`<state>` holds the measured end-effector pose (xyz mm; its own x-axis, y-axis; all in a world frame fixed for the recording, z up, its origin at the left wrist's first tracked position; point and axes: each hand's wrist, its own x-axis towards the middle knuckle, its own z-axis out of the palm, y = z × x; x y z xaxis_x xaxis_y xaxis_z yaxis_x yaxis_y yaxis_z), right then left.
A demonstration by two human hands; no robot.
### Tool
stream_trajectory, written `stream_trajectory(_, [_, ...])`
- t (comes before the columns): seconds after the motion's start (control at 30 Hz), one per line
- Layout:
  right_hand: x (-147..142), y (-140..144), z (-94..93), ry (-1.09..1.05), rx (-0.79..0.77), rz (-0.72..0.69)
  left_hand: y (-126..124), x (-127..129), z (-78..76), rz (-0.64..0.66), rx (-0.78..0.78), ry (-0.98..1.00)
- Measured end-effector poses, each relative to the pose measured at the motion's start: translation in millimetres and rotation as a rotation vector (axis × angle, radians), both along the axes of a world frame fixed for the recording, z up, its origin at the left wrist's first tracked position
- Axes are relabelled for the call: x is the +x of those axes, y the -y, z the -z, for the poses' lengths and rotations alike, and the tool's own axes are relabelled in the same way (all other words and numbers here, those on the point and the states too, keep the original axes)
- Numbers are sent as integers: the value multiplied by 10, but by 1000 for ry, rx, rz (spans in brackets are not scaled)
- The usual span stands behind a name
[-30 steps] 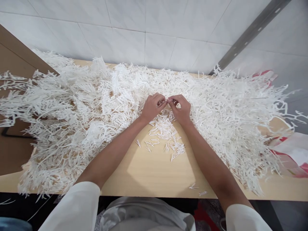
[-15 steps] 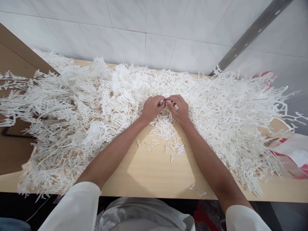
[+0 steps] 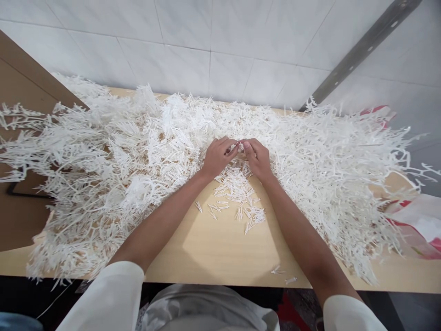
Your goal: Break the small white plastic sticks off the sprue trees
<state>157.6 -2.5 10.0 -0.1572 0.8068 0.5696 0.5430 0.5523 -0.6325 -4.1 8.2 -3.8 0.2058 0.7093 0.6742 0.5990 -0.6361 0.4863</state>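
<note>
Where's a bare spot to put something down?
The biggest bare patch of pale wooden table lies between the forearms, from the small loose white sticks to the near edge, with tiny white scraps at its right. A strip is free before the red-and-white plastic bag. Spiky white plastic-looking strands crowd both sides and back.

whatever lay between the left grip (image 3: 217, 158) and the right grip (image 3: 259, 158), where their fingertips (image 3: 237, 144) met, was too small to tell, and both palms were hidden. the heap of white branched pieces (image 3: 134, 142) covered much of the worktop (image 3: 220, 257), and single pieces within it could hardly be told apart. the left edge cut off the cardboard (image 3: 20, 202) and some branch tips; the right edge cut off the red-and-white bag (image 3: 425, 223). a red-and-white scrap (image 3: 387, 114) was partly hidden behind branches. the bottom edge cut off both sleeves (image 3: 106, 294) and a blue thing (image 3: 20, 322), which could not be identified.
</note>
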Motion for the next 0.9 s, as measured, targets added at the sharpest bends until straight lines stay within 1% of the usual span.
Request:
stream_trajectory(0.13, [-1, 9, -1, -14, 49, 41, -6, -7, -1, 1, -5, -12])
stream_trajectory(0.23, [2, -8, 22, 13, 8, 11, -17, -14, 11, -7, -31, -32])
stream_trajectory(0.3, [6, -21, 42, 25, 3, 16, -15, -12, 13, -2, -32, -54])
stream_trajectory(0.43, [8, -22, 74, 96, 82, 51, 24, 6, -11, 4, -71, -66])
stream_trajectory(0.53, [-1, -6, 79, 163, 104, 50, 56, 19, -44, 30, -138, -28])
stream_trajectory(0.63, [-11, 6, 70, 175, 74, 31, 63, 20, -70, 59, -251, 24])
stream_trajectory(0.7, [-14, 11, 62, 165, 53, 28, 56, 16, -80, 78, -301, 49])
stream_trajectory(0.77, [-16, 19, 59, 148, 17, 33, 48, 12, -86, 94, -313, 61])
stream_trajectory(0.9, [-18, 38, 66, 122, -141, 16, 49, 18, -99, 99, -316, 64])
